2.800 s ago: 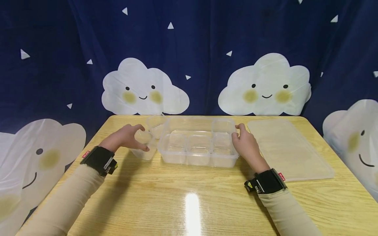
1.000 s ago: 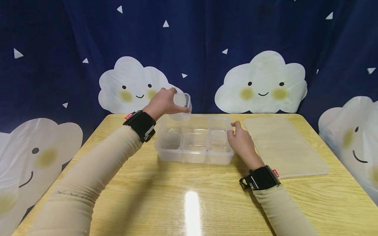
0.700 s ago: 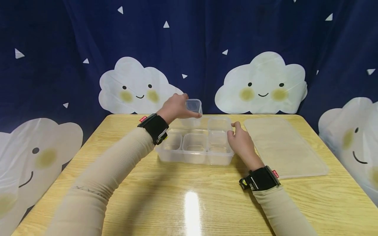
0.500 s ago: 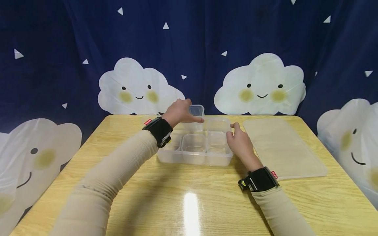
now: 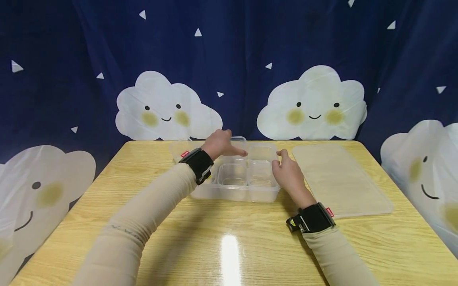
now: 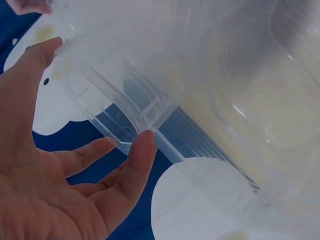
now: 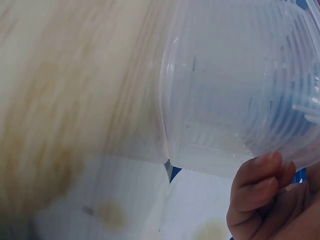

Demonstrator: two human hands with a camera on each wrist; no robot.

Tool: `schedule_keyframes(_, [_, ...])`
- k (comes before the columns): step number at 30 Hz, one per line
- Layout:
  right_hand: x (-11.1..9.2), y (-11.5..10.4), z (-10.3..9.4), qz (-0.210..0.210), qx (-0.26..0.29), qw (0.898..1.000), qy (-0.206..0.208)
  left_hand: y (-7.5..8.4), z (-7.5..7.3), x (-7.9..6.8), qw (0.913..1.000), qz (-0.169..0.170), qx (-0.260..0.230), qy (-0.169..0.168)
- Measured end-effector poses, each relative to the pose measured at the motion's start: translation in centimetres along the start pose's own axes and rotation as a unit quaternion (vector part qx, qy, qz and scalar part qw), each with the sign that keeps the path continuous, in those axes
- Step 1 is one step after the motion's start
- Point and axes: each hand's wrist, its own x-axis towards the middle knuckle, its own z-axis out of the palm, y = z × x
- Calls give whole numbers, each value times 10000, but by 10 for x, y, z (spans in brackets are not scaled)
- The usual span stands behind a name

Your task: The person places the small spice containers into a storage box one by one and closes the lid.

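Note:
In the head view, my left hand [image 5: 222,145] grips a small clear plastic box [image 5: 239,140] by its rim, thumb on the near side. That box sits low within the back middle of a larger clear storage container [image 5: 262,196]. The left wrist view shows the thumb and fingers spread across the small box [image 6: 107,82] at its edge. My right hand [image 5: 289,171] holds the container's right rim; in the right wrist view its fingers [image 7: 257,187] curl at the wall. Several similar small boxes, such as the front middle one [image 5: 232,180], stand inside the container.
Another clear small box [image 5: 176,147] stands on the wooden table [image 5: 186,246] left of the container, partly behind the left wrist. A flat translucent lid [image 5: 340,178] lies at the right. A dark blue curtain [image 5: 236,59] with clouds hangs behind the table.
My left hand picked up a small box from the left, carried it right over the container, then lowered it into the back middle. The right hand stays at the right rim.

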Motion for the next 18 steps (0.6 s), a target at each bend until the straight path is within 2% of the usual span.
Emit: schedule_keyframes(18, [1,0,0,-33,18,10000,-9,6,16,7,9988,-268,395,53])
